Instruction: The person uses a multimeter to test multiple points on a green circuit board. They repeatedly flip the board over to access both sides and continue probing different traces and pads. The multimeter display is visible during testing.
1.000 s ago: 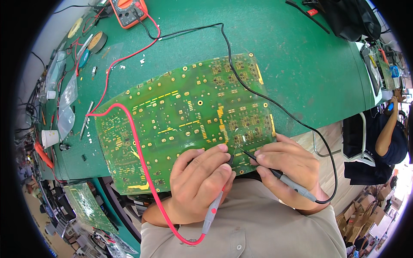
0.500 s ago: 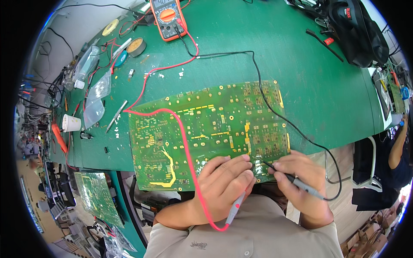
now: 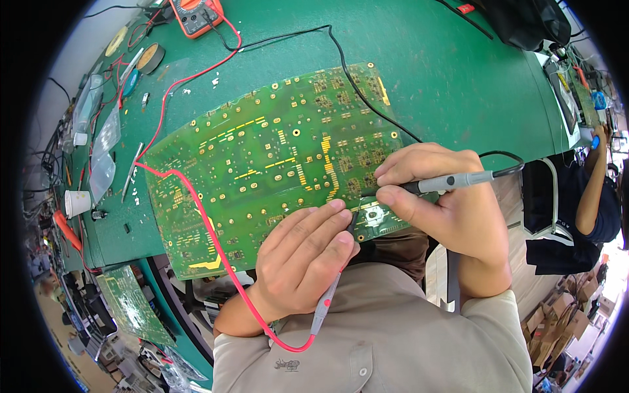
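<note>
A large green circuit board (image 3: 262, 196) lies on the table, its near edge toward me. My left hand (image 3: 304, 255) rests over that near edge, closed on a grey test probe (image 3: 322, 308) with a red lead. The probe's dark tip end shows beyond my fingers, over the board. My right hand (image 3: 452, 203) pinches the other grey-and-black test probe (image 3: 452, 182), held nearly level. Its tip end points left, close to the board's right part; whether it touches is hard to tell. Both leads run to an orange multimeter (image 3: 195, 14) at the far side, partly cut off.
Left of the board lie a metal pen-like tool (image 3: 132, 171), a white cup (image 3: 77, 202), an orange-handled tool (image 3: 67, 229) and a round tin (image 3: 151, 58). A second circuit board (image 3: 134, 304) sits lower left. A black bag (image 3: 524, 23) stands far right. Another person's arm (image 3: 593, 173) shows at right.
The view has shifted, so the board and multimeter appear further up and left. My right hand has turned its probe from slanting to nearly level. Both hands keep their probes.
</note>
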